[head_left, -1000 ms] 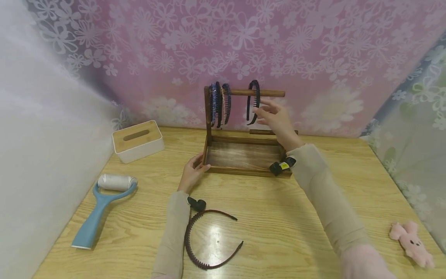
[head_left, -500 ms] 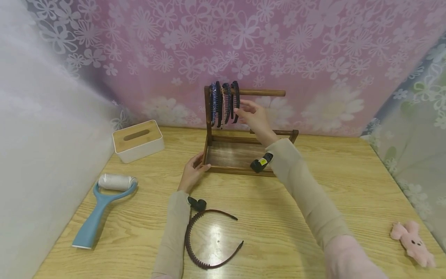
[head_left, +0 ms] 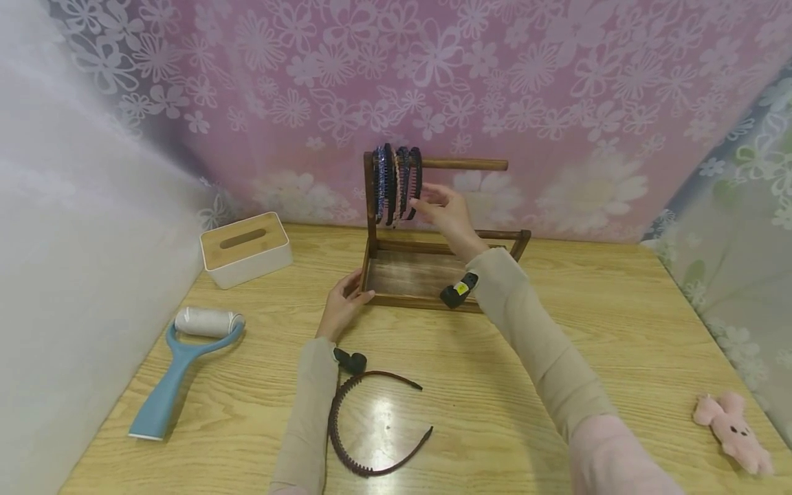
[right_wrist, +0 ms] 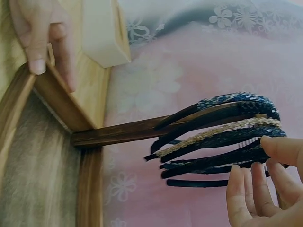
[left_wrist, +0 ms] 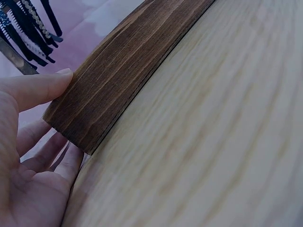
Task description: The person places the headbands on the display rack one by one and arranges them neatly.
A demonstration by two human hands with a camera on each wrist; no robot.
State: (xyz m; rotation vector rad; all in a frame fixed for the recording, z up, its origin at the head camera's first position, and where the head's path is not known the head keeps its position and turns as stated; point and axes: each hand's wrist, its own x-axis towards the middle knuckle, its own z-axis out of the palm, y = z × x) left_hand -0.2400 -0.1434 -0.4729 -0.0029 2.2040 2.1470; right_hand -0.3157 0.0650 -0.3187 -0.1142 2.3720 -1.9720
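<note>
A dark wooden rack [head_left: 433,302] with a tray base stands on the table, and several headbands hang at the left of its upper bar [head_left: 470,164]. My left hand [head_left: 342,306] grips the tray's front left corner, thumb over the top edge and fingers against the side. At the outermost hanging headband, a black toothed one [head_left: 416,172], my right hand [head_left: 450,214] pinches the lower band between thumb and fingers. The neighbours are a glittery blue headband [right_wrist: 236,99] and a gold-beaded one [right_wrist: 218,135]. A dark red toothed headband [head_left: 335,426] lies beside my left forearm.
A white tissue box [head_left: 250,268] with a wooden lid stands at the back left. In front of it lies a blue-handled lint roller [head_left: 163,392]. A pink plush toy [head_left: 733,433] is at the right edge. Behind the rack hangs a flowered pink backdrop [head_left: 557,89].
My right hand has slid the black headband leftward along the upper bar, up to the other headbands. The left hand has stayed at the tray corner.
</note>
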